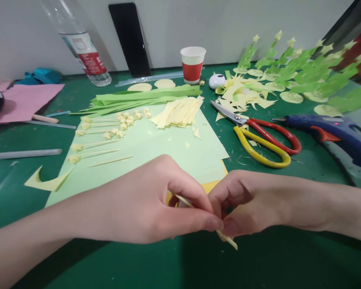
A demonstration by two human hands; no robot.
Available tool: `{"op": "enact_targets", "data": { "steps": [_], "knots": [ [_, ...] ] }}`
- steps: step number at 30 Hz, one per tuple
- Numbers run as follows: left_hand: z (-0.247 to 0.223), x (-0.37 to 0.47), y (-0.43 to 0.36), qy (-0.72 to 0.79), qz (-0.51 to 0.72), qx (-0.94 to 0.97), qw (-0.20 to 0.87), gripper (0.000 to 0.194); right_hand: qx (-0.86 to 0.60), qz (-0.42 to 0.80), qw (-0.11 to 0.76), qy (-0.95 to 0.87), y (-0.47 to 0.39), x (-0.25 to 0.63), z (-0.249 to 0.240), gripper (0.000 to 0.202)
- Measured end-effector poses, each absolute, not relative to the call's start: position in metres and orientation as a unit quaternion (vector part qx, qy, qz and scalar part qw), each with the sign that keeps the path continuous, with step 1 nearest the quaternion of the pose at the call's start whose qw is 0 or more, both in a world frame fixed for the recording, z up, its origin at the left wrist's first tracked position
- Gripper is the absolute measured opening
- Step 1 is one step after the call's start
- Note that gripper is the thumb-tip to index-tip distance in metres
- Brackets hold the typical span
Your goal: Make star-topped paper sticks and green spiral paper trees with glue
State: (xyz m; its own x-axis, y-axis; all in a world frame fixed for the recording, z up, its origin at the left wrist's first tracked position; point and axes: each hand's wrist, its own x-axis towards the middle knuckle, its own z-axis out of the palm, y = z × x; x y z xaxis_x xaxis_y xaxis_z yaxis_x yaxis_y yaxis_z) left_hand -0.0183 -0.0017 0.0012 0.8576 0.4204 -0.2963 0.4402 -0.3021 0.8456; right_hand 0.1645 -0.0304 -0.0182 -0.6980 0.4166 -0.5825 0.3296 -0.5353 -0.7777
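My left hand point(168, 204) pinches a thin pale-yellow paper strip point(228, 240), whose end sticks out below the fingertips. My right hand point(243, 204) is closed on the strip at the same spot, its thumb touching my left thumb. The fingers hide the middle of the strip. Beyond my hands lies a light green paper sheet point(156, 148) with a bundle of pale-yellow paper strips point(179, 112) and small folded paper stars point(124, 119). Several thin sticks tipped with stars point(90, 145) lie at its left, and one bare stick point(111, 161) lies near them.
Scissors point(252, 132) and a blue glue gun point(333, 130) lie at the right. Green paper strips point(138, 96), a paper cup point(193, 66), a bottle point(90, 56) and a phone point(130, 40) are at the back. Paper-flower stalks point(307, 68) stand back right; pink paper point(30, 100) lies left.
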Motion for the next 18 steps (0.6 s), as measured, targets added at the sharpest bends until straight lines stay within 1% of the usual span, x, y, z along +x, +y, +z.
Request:
{"op": "enact_targets", "data": {
  "steps": [4,8,12,15,18],
  "knots": [
    [0.0,-0.018,-0.003,0.281,-0.024,0.802,0.526,0.025,-0.399,0.778,0.028,-0.485,-0.031,0.165,-0.017,0.014],
    [0.0,-0.021,-0.001,0.293,0.006,0.787,0.542,0.019,-0.438,0.718,0.049,-0.539,-0.028,0.17,-0.007,0.022],
    [0.002,-0.02,0.001,0.322,0.09,0.781,0.528,0.02,-0.487,0.583,0.11,-0.641,-0.035,0.175,0.009,0.03],
    [0.004,-0.017,0.001,0.336,0.144,0.766,0.529,0.016,-0.515,0.466,0.174,-0.698,-0.049,0.173,0.021,0.024],
    [0.006,-0.016,-0.001,0.356,0.173,0.748,0.532,0.015,-0.498,0.333,0.254,-0.759,-0.06,0.165,0.029,0.014]
  ]
}}
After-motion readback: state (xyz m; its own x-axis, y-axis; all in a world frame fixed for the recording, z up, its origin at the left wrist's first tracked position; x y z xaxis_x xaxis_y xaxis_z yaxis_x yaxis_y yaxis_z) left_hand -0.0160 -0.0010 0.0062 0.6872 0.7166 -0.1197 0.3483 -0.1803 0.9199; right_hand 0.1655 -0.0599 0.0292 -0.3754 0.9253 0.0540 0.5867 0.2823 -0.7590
